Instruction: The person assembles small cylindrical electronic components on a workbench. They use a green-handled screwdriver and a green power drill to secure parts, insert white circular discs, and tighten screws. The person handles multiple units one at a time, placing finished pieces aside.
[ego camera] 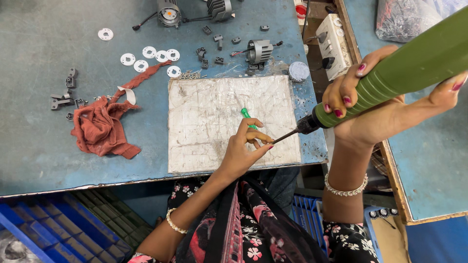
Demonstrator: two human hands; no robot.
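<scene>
My right hand [363,104] grips a green electric screwdriver [399,68], held high at the right with its thin dark bit [288,137] pointing down-left. My left hand [243,148] rests on a worn whitish board [214,122] on the blue table; its fingertips pinch the tip of the bit. A small green-handled tool [247,116] lies on the board just behind my left fingers.
On the blue table [48,146] lie a crumpled reddish cloth [100,124], several white washers [148,52], small dark brackets [66,95], screws [189,75] and grey motor-like parts [258,51]. A power strip [334,41] sits at the right. Blue crates [53,229] stand below.
</scene>
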